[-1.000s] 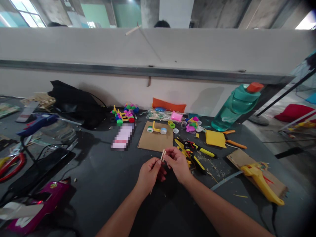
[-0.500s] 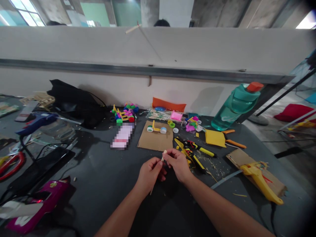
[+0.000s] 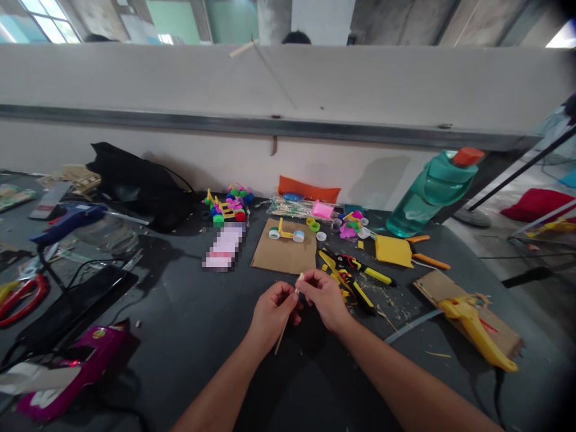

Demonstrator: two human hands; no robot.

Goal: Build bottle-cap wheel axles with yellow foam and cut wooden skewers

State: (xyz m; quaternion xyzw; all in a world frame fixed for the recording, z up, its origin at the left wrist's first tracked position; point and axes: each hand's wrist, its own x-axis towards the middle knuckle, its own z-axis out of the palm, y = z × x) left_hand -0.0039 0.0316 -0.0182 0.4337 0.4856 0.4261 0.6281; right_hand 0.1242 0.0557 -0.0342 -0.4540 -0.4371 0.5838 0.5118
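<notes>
My left hand (image 3: 275, 307) is closed in a pinch on thin pale wooden sticks (image 3: 281, 336), whose lower end slants down below the fingers. Their upper ends poke out between both hands, where my right hand (image 3: 324, 297) pinches them too. The fingers hide the middle, so I cannot tell exactly how many sticks there are. Just beyond the hands lies a cardboard square (image 3: 283, 257), bearing a small yellow stick frame (image 3: 285, 233) with bottle caps at its ends. Black-and-yellow pliers (image 3: 355, 282) rest right of my right hand.
A yellow glue gun (image 3: 477, 330) lies on cardboard at right; a teal bottle (image 3: 420, 195) stands behind. At left are a blue glue gun (image 3: 74, 222), red-handled scissors (image 3: 33, 297), a black phone (image 3: 76, 312) and a magenta device (image 3: 74, 372). Bottle caps (image 3: 314, 225) lie at the back.
The hands stay together, nearly still, with the sticks between them. The lower stick end shows a little more below my left hand. The camera view has shifted slightly.
</notes>
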